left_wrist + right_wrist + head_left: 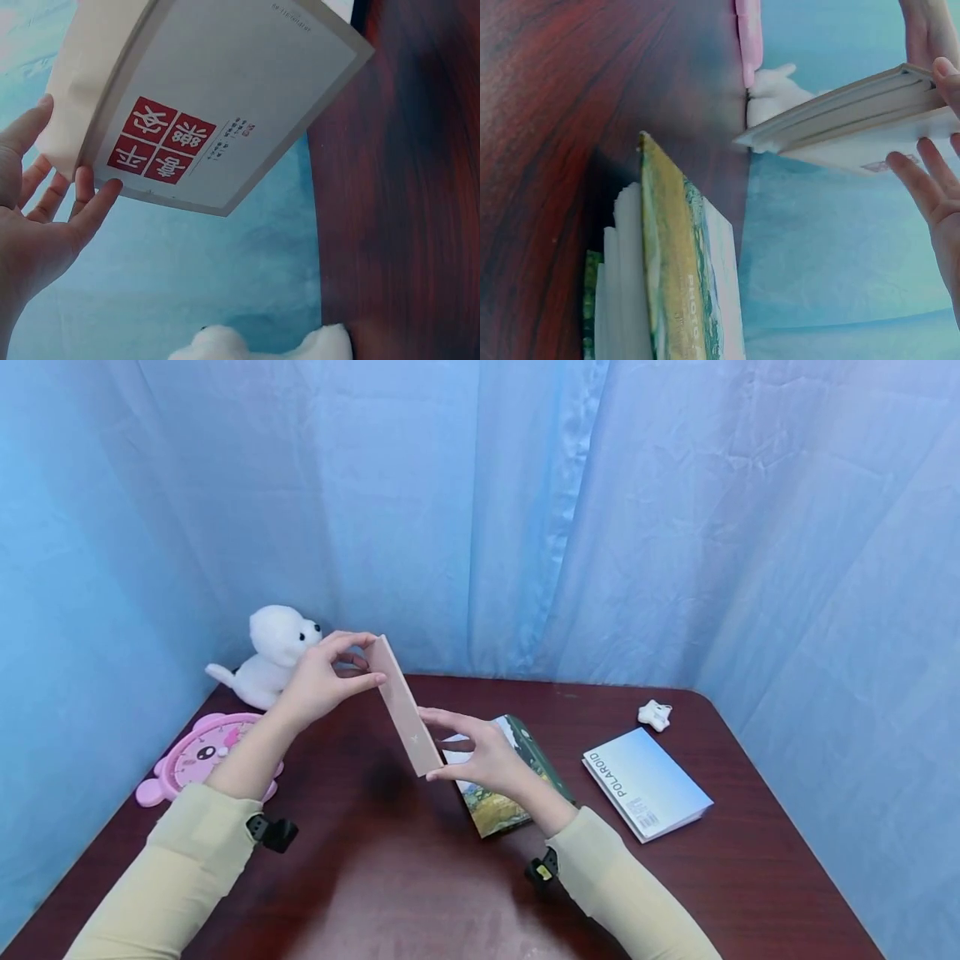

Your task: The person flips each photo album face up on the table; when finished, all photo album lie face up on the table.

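Note:
Between both hands, raised above the table, is a beige hardcover book [408, 714], tilted with its spine towards me. My left hand [318, 681] grips the spine's upper left end between thumb and fingers. At the lower right end my right hand [483, 756] holds it the same way. The left wrist view shows a pale cover [247, 90] with red squares bearing white characters. In the right wrist view the page edges [855, 112] show between slightly parted covers. A green and yellow photo album [495, 810] lies on the table behind my right hand, partly hidden by it.
A white plush seal [262, 660] sits at the back left, with a pink animal-shaped clock [195, 764] in front of it, partly behind my left forearm. To the right lie a pale blue Polaroid album [652, 781] and a white star [655, 716]. Blue curtains [390, 510] enclose the table.

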Action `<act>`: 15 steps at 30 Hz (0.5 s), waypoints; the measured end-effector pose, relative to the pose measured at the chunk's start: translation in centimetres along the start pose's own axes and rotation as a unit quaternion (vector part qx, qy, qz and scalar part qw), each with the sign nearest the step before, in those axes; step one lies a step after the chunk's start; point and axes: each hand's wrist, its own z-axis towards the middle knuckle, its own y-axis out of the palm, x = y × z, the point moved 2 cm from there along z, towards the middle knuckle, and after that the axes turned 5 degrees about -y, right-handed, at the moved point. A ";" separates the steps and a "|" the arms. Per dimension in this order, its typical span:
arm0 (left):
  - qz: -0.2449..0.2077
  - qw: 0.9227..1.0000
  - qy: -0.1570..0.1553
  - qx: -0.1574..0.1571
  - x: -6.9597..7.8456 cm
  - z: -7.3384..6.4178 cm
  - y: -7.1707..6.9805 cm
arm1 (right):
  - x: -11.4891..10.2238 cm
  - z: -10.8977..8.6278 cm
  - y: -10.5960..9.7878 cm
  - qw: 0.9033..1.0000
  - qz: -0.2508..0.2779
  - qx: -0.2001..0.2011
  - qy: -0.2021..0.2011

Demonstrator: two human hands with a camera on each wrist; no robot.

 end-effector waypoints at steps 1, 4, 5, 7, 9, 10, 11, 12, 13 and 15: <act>-0.006 1.000 -0.005 0.001 -0.5 0.2 0.1 | 0.3 0.0 0.0 1.000 -0.002 0.002 -0.009; -0.002 1.000 -0.016 0.002 -1.9 0.7 0.4 | 0.5 0.0 0.1 1.000 -0.007 0.008 -0.025; 0.006 1.000 -0.022 0.001 -2.1 0.8 0.5 | 0.5 0.0 0.1 1.000 -0.009 0.009 -0.024; 0.028 0.999 -0.031 0.000 -2.0 0.7 0.5 | 0.2 -0.1 0.1 1.000 -0.009 0.012 -0.018; 0.043 0.998 -0.040 -0.001 -1.7 0.7 0.5 | -0.4 0.0 0.1 1.000 -0.009 0.015 -0.015; 0.047 0.998 -0.046 0.000 -1.5 0.6 0.5 | -0.7 0.0 0.1 1.000 -0.010 0.017 -0.017; 0.051 0.997 -0.051 0.002 -1.3 0.6 0.5 | -0.9 0.1 0.2 1.000 -0.006 0.021 -0.020; 0.052 0.997 -0.057 0.005 -1.2 0.6 0.5 | -1.2 0.2 0.2 0.999 -0.004 0.025 -0.024; 0.048 0.997 -0.063 0.007 -1.1 0.6 0.6 | -1.3 0.2 0.3 0.999 -0.003 0.030 -0.028; 0.044 0.996 -0.072 0.015 -0.8 0.6 0.8 | -1.2 0.3 0.6 0.999 0.003 0.040 -0.029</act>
